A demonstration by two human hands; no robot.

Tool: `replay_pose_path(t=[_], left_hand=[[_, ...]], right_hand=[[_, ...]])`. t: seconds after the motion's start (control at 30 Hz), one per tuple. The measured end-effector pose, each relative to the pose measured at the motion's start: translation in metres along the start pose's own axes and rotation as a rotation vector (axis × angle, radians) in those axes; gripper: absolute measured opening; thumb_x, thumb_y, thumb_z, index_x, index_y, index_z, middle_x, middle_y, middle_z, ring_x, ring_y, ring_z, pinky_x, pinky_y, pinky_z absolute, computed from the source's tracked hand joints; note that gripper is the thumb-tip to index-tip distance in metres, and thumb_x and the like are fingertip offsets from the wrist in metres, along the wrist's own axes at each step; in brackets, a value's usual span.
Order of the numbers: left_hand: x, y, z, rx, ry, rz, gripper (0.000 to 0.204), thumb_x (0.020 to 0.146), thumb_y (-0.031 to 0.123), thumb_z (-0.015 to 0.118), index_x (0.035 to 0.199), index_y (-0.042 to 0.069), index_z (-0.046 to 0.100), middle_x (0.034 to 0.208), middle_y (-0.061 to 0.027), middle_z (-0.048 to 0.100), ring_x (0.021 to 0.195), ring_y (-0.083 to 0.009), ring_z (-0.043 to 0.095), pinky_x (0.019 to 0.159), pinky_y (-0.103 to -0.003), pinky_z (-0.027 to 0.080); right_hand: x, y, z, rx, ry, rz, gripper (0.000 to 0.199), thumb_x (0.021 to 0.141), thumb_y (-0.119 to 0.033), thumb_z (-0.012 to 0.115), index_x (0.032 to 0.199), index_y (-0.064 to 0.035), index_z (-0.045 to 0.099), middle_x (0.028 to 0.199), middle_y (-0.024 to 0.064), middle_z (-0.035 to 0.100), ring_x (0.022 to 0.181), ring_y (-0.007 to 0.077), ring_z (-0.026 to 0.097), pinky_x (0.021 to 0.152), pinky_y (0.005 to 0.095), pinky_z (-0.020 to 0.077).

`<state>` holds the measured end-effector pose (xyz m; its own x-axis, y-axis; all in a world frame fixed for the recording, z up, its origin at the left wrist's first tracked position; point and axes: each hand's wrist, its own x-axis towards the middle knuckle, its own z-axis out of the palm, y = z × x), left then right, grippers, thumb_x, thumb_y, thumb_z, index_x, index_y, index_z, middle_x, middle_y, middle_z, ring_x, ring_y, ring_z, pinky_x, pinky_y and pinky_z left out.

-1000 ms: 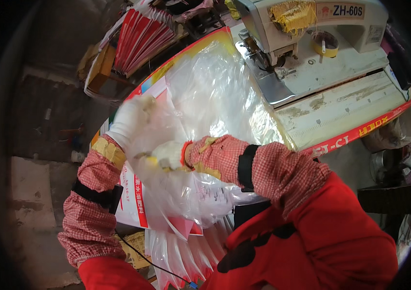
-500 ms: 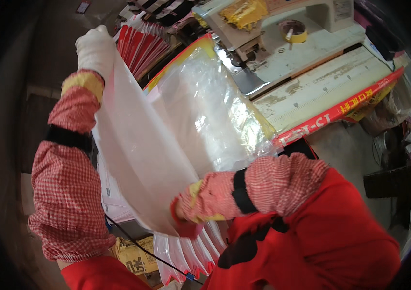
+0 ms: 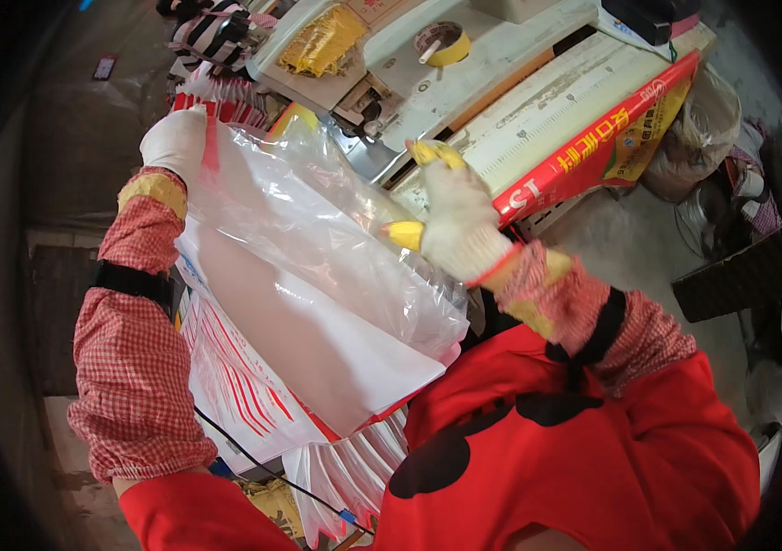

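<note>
My left hand (image 3: pixel 175 145), in a white glove, is closed on the far left corner of a white sack (image 3: pixel 304 354). A clear plastic film bag (image 3: pixel 345 243) lies crumpled along the sack's right side, and its far end reaches close to that hand. My right hand (image 3: pixel 458 209) wears a white glove with yellow fingertips. Its thumb and fingers are spread with nothing between them, just right of the film and over the front edge of the sewing machine table (image 3: pixel 501 119). Under the white sack lie printed sacks with red stripes (image 3: pixel 244 390).
A sewing machine (image 3: pixel 354 83) with a yellow cloth (image 3: pixel 322 41) on it stands at the far side. A yellow tape roll (image 3: pixel 451 46) lies on its bed. Red-and-yellow sheeting (image 3: pixel 593 151) hangs along the table's edge. Pleated sacks (image 3: pixel 345 477) stand near my body.
My right hand has moved from the sack's near end up and right, off the sack. The sack now lies flatter, with clear film over its right side. The view has shifted.
</note>
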<state>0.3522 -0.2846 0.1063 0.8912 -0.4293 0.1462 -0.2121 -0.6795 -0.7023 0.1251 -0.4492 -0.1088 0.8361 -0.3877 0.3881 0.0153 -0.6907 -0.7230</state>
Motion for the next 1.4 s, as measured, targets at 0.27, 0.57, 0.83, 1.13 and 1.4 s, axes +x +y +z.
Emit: replay_pose_path(t=[0.27,0.57,0.83,1.13,1.4], left_hand=[[-0.007,0.023,-0.003,0.137,0.021,0.145,0.036,0.097,0.026,0.032,0.104,0.008,0.062,0.104,-0.0140,0.065,0.096,-0.0328,0.063,0.080,-0.045,0.049],[0.028,-0.022,0.001,-0.025,-0.063,0.041,0.039,0.096,0.028,0.033,0.109,0.005,0.061,0.110,-0.0189,0.063,0.103,-0.0367,0.059,0.087,-0.043,0.047],[0.021,0.089,0.067,-0.253,0.174,-0.133,0.022,0.088,0.023,0.050,0.095,0.007,0.064,0.095,-0.0132,0.067,0.087,-0.0320,0.066,0.073,-0.047,0.053],[-0.008,0.149,0.140,-0.608,0.406,0.452,0.014,0.079,0.010,0.056,0.090,0.014,0.064,0.084,-0.0100,0.061,0.079,-0.0316,0.059,0.065,-0.040,0.048],[0.003,0.143,0.134,-0.853,0.295,0.499,0.014,0.076,0.011,0.062,0.086,0.015,0.070,0.086,-0.0111,0.062,0.079,-0.0321,0.060,0.069,-0.038,0.049]], right_hand=[[0.012,-0.030,-0.021,0.717,-0.686,0.176,0.060,0.079,-0.014,0.059,0.136,-0.0057,0.039,0.082,0.0166,0.064,0.066,0.0292,0.063,0.061,0.0375,0.0513],[0.024,-0.029,0.029,0.244,-0.744,-0.166,0.033,0.079,-0.031,0.060,0.098,-0.0043,0.064,0.087,0.0201,0.065,0.082,0.0358,0.062,0.072,0.0432,0.0474],[0.005,-0.063,0.009,0.666,-0.478,-0.022,0.021,0.084,-0.024,0.059,0.092,-0.0042,0.058,0.074,0.0125,0.057,0.071,0.0221,0.057,0.064,0.0372,0.0450],[-0.059,0.075,-0.046,0.323,-0.668,0.481,0.025,0.081,-0.025,0.068,0.099,-0.0083,0.062,0.086,0.0130,0.065,0.081,0.0276,0.063,0.070,0.0365,0.0484],[-0.048,0.057,-0.058,0.319,-0.448,0.210,0.028,0.081,-0.011,0.066,0.108,-0.0068,0.063,0.078,0.0146,0.063,0.073,0.0214,0.062,0.066,0.0293,0.0485]])
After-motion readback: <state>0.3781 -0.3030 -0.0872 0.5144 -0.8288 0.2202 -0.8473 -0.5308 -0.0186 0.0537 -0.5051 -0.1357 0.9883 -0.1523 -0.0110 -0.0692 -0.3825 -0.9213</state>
